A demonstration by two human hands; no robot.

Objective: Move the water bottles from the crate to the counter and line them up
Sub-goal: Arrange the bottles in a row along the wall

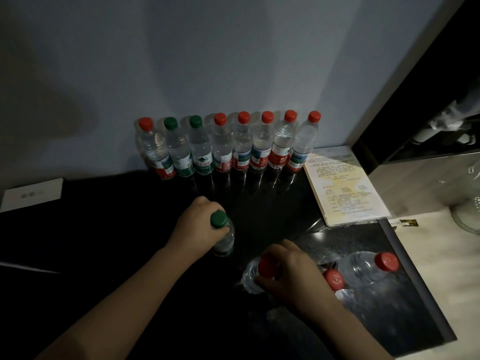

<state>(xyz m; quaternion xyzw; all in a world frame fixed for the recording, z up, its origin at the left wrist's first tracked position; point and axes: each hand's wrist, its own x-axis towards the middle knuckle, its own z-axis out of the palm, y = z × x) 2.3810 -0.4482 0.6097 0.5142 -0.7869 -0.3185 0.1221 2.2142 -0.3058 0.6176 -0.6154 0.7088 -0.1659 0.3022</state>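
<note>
Several water bottles [223,146] stand in a row against the wall at the back of the dark counter [117,229]; most have red caps, two have green. My left hand [194,229] grips a green-capped bottle [222,235] by its neck, upright on the counter in front of the row. My right hand [291,276] is closed around the top of a red-capped bottle [255,275] nearer to me. Two more red-capped bottles [368,268] stand just right of that hand. No crate is visible.
A printed sheet [342,185] lies on the counter's right end, beside the row. A white card [31,196] leans at the far left. A light surface with a glass item [467,214] is at the right, beyond the counter's edge.
</note>
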